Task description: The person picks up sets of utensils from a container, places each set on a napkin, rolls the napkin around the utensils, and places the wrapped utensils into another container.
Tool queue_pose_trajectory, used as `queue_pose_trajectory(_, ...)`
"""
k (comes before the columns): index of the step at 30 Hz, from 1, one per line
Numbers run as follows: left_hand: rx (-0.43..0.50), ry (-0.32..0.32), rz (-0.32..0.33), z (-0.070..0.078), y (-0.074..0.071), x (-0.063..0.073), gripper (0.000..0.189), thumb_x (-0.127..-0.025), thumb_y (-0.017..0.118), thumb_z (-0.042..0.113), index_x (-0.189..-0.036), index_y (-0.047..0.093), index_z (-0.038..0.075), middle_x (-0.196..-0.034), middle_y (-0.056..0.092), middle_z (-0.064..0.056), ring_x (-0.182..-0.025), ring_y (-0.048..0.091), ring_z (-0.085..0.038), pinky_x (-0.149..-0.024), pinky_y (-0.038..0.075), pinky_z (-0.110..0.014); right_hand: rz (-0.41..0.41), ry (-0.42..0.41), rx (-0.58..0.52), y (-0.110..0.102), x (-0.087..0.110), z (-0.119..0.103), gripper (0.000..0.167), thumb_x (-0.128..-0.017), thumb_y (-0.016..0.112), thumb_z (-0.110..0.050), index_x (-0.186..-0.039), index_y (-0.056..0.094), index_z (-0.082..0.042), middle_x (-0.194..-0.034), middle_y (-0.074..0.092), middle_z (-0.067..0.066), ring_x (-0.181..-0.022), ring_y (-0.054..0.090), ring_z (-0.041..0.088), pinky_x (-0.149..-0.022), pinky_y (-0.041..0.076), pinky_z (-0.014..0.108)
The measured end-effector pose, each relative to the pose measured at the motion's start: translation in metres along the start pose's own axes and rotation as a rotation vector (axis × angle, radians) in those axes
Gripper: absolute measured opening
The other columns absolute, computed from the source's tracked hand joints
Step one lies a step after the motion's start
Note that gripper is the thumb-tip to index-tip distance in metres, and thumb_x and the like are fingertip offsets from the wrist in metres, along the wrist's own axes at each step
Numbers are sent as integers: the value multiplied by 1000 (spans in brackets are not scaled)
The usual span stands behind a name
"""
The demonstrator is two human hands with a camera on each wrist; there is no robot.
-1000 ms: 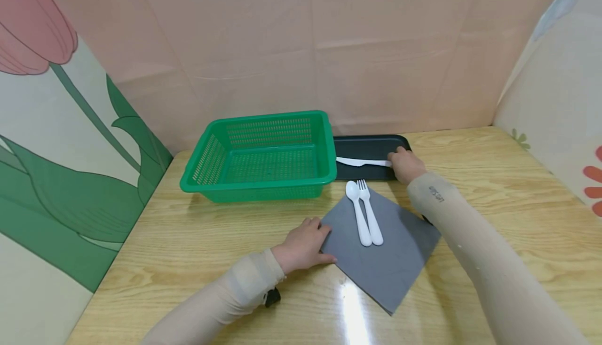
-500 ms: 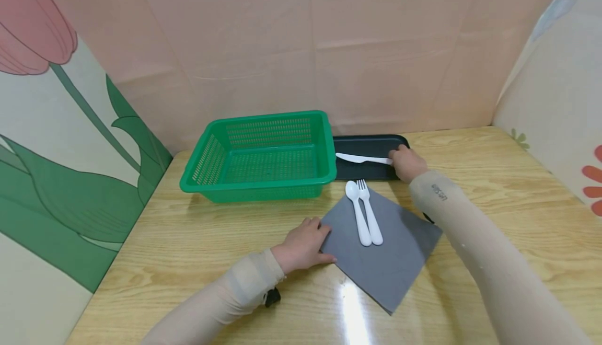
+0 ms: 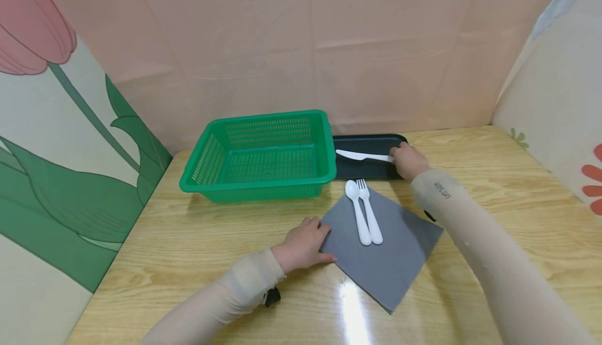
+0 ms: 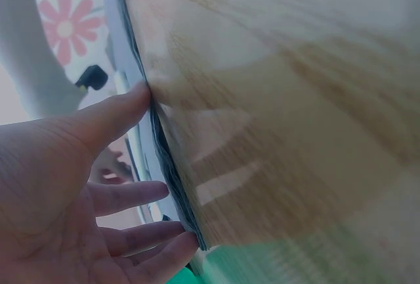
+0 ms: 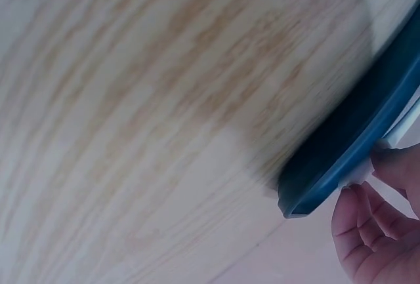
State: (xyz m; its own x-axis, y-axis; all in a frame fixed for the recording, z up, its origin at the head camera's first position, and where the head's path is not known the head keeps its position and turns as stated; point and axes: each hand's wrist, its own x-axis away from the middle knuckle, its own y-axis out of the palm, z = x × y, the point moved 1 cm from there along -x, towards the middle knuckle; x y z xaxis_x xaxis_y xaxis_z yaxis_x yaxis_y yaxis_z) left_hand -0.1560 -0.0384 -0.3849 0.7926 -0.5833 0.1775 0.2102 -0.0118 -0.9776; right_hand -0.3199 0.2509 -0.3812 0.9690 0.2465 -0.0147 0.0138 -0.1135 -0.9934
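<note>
A white plastic knife point(image 3: 362, 155) is pinched at its handle end by my right hand point(image 3: 410, 161), over the right part of a black tray point(image 3: 371, 144). In the right wrist view the thumb and fingers point(image 5: 357, 222) meet on the white handle beside the tray's rim point(image 5: 348, 159). My left hand point(image 3: 303, 244) rests at the left corner of a folded grey napkin point(image 3: 381, 272), its fingers spread and touching the edge. On the napkin lie a white spoon point(image 3: 359, 219) and a white fork point(image 3: 371, 219), side by side, heads toward the tray.
A green perforated basket point(image 3: 258, 191) stands left of the tray and hides the tray's left end. Behind both rises a pink-covered wall point(image 3: 310, 47). Printed panels flank the wooden table point(image 3: 188, 261) on either side.
The knife's blade end has risen slightly off the tray and turned a little toward the back. My right hand has shifted slightly right and back. The left hand has stayed put.
</note>
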Motion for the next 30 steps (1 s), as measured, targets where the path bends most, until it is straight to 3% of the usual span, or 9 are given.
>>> queue_pose_trajectory(30, -7, -2, -1, 0, 0, 0, 64, -83, 63, 51, -129, 52, 8, -118, 55, -10, -105, 51, -19, -83, 49, -28, 3, 20, -20, -13, 6, 0, 20, -93, 51, -6, -108, 60, 5, -99, 53, 27, -86, 57, 37, -73, 49, 48)
